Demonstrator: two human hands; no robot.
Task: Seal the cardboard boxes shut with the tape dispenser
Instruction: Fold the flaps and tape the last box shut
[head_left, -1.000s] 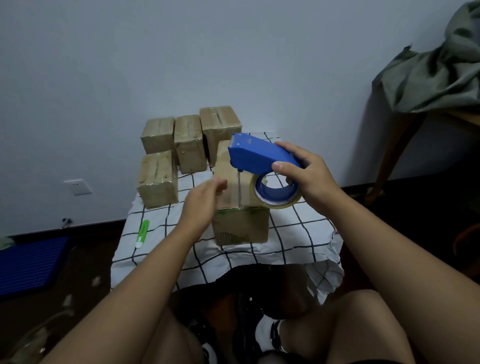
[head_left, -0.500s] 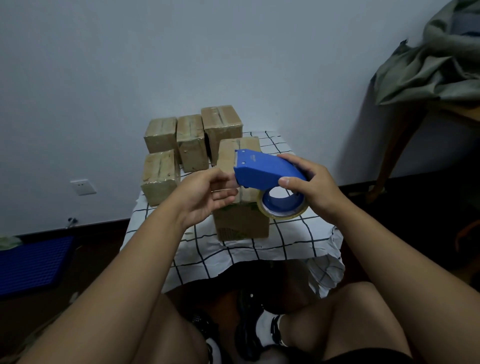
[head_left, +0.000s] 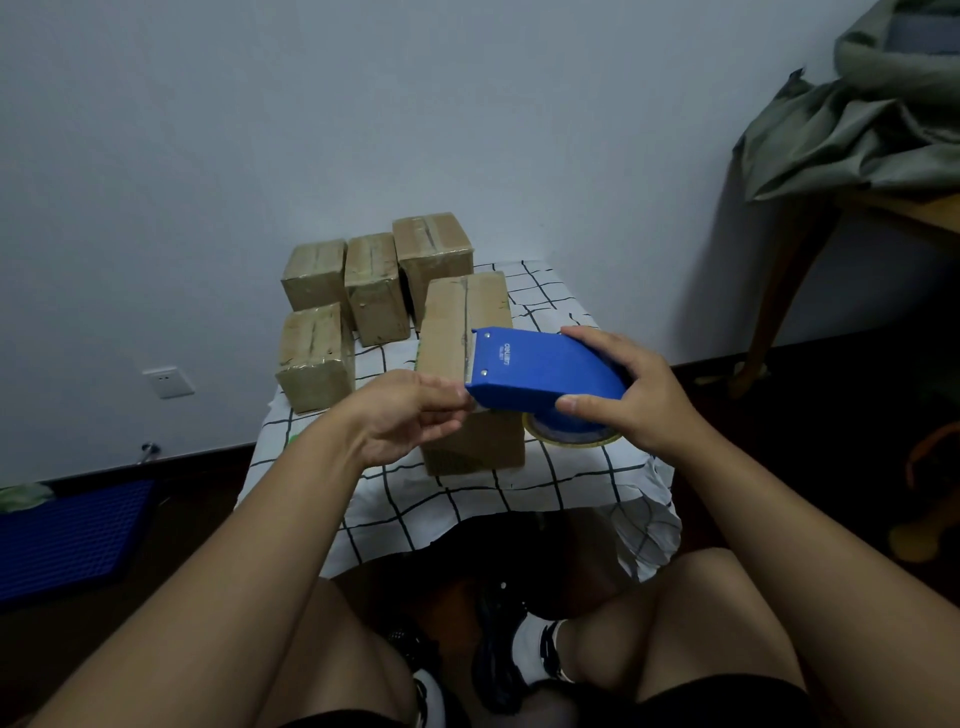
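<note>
Seen from above, seated before a small table under a checked cloth (head_left: 566, 467). On the floor at far left, a blue mat (head_left: 67, 540); on the wall, a white socket (head_left: 167, 382). At the cloth's back left, four small taped boxes (head_left: 376, 288) clustered together. Left hand (head_left: 410, 421), fingertips pinched together at the front edge of the blue tape dispenser (head_left: 540, 374). Beneath it, a larger cardboard box (head_left: 452, 322), standing centre. Right hand (head_left: 631, 392) curled round the dispenser's body, above the tape roll (head_left: 571, 434). Far right, grey-green fabric (head_left: 857, 130) heaped on a wooden table.
</note>
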